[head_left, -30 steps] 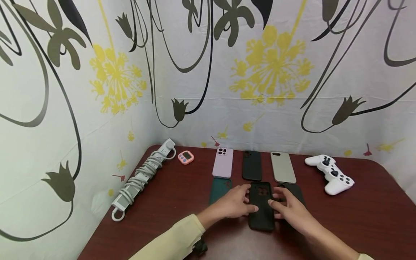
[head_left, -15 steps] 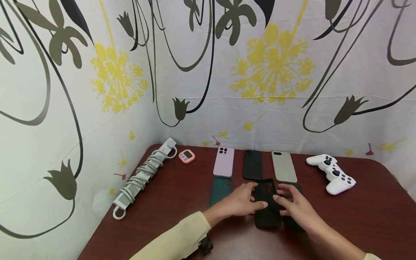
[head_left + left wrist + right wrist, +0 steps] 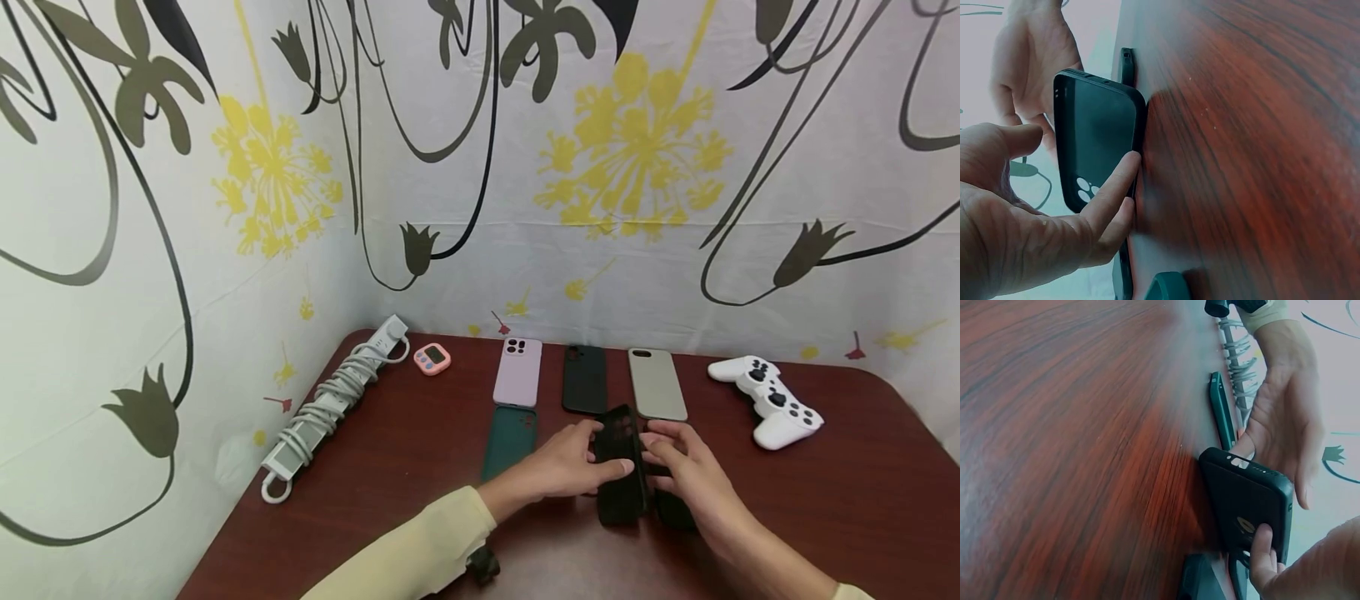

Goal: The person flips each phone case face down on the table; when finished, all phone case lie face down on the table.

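A black phone case [image 3: 621,479] stands tilted on one long edge between the two hands. Its hollow inside, with round camera holes, faces the left hand in the left wrist view. My left hand [image 3: 566,462] touches its lower edge with nearly straight fingers, the thumb [image 3: 1025,139] held apart near the upper edge. Against the outer back, which bears a small gold mark, rests a fingertip [image 3: 1263,534] of my right hand [image 3: 693,467]. Another dark case [image 3: 675,510] lies flat, partly hidden beneath the right hand. A green phone case [image 3: 510,437] lies left of the left hand.
Behind the hands lie a lilac [image 3: 517,372], a black [image 3: 585,379] and a grey phone case [image 3: 657,383]. A white game controller [image 3: 767,402] sits at right. Toward the left are a pink timer [image 3: 432,359] and a cord-wrapped power strip [image 3: 333,400]. Patterned cloth [image 3: 465,167] bounds the table.
The black phone case has shifted right and tipped from nearly flat onto its long edge, its right side rising. Both hands have moved slightly right with it.
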`<state>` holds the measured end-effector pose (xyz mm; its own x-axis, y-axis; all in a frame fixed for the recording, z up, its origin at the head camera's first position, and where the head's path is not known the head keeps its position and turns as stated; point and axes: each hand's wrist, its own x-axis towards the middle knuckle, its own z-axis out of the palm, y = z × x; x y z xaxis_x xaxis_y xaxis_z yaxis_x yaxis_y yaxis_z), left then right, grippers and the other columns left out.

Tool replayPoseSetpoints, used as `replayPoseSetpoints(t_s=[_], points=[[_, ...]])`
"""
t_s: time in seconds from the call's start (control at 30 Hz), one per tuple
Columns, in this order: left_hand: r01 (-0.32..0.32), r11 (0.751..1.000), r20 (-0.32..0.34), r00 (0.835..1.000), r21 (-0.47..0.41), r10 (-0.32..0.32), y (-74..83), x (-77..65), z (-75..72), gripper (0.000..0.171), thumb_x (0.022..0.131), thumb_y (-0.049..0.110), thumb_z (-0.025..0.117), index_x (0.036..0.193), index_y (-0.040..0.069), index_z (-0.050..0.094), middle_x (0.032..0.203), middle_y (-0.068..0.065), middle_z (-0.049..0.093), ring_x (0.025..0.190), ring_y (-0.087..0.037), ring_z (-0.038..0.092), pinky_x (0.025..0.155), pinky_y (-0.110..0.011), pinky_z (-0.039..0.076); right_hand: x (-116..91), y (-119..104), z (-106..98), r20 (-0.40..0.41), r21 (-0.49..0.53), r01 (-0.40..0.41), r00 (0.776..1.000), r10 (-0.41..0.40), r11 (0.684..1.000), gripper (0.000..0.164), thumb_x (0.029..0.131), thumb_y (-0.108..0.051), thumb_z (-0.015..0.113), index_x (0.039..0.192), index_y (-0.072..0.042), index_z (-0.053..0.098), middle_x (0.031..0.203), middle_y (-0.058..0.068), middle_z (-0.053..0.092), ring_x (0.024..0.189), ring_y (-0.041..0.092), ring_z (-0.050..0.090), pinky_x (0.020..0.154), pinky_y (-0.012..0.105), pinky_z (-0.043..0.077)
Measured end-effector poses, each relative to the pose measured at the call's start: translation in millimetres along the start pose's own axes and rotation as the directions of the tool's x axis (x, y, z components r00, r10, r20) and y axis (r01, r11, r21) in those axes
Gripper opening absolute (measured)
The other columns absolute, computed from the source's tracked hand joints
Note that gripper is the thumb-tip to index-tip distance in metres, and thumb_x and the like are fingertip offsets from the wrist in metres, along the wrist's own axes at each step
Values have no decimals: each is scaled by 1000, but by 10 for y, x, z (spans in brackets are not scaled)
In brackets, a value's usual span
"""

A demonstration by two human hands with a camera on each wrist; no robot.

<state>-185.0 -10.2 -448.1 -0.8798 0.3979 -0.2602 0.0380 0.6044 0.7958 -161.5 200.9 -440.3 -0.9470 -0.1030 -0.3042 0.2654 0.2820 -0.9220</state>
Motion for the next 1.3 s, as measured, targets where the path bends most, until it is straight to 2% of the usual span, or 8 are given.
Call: replayPoseSetpoints(t_s=[0.2, 0.3, 0.6, 0.73, 0.9, 1.03, 1.27, 1.3], points=[[4, 1000, 21, 1000, -23, -4, -10, 7, 8, 69, 98, 57, 70, 155, 24, 51, 145, -6, 59, 117, -9, 69, 92, -33, 61, -8, 0, 39, 5, 41, -12, 1000, 12, 999, 57, 116, -36, 38, 162, -5, 26, 162, 19, 41, 121, 7, 59, 93, 27, 58], [8, 999, 24, 1000, -46, -7, -17, 12, 8, 69, 98, 56, 71, 155, 24, 51, 143, -6, 60, 116, -9, 69, 89, -31, 61, -4, 4, 69, 2, 60, -14, 1000, 14, 998, 56, 116, -37, 37, 162, -6, 28, 162, 18, 40, 117, 4, 59, 92, 25, 57], [9, 990, 41, 999, -141, -3, -35, -15, -31, 69, 98, 47, 73, 157, 19, 48, 144, -5, 65, 120, -13, 70, 92, -34, 62, 18, 49, 168, 0, 81, -25, 1000, 25, 996, 54, 117, -38, 34, 161, -7, 30, 162, 18, 42, 124, 11, 55, 93, 28, 56], [9, 980, 40, 999, -197, -1, -55, -47, -56, 67, 99, 43, 74, 157, 20, 47, 143, -4, 67, 117, -13, 72, 94, -36, 61, 20, 69, 232, 14, 97, -26, 1000, 24, 995, 49, 117, -35, 34, 158, -8, 34, 157, 17, 46, 119, 9, 57, 91, 28, 57], [-8, 949, 8, 1000, -315, 11, -69, -79, -112, 64, 99, 29, 77, 155, 18, 48, 137, -8, 69, 102, -13, 75, 92, -38, 62, 47, 67, 326, 24, 129, -23, 1000, 20, 991, 45, 117, -32, 34, 154, -6, 38, 150, 16, 51, 112, 7, 62, 92, 30, 59], [-40, 921, -11, 999, -388, 39, -82, -99, -154, 65, 99, 17, 76, 156, 14, 47, 138, -12, 68, 102, -15, 76, 91, -37, 62, 75, 70, 387, 28, 131, -32, 999, 29, 991, 46, 117, -32, 34, 154, -4, 37, 150, 17, 50, 112, 10, 64, 94, 34, 60], [-24, 825, 46, 997, -565, 60, -151, -136, -228, 70, 100, -3, 68, 162, 13, 40, 141, -19, 64, 102, -30, 79, 85, -45, 67, 88, 115, 451, 30, 101, -17, 999, 14, 995, 43, 115, -22, 43, 151, -1, 37, 147, 21, 52, 116, 17, 66, 90, 34, 62], [-22, 819, 51, 997, -574, 63, -163, -140, -242, 70, 100, -4, 67, 162, 13, 39, 140, -19, 64, 101, -30, 79, 85, -45, 67, 89, 122, 454, 32, 91, -9, 999, 6, 996, 43, 114, -20, 45, 151, 0, 37, 145, 21, 53, 116, 18, 65, 89, 34, 62]])
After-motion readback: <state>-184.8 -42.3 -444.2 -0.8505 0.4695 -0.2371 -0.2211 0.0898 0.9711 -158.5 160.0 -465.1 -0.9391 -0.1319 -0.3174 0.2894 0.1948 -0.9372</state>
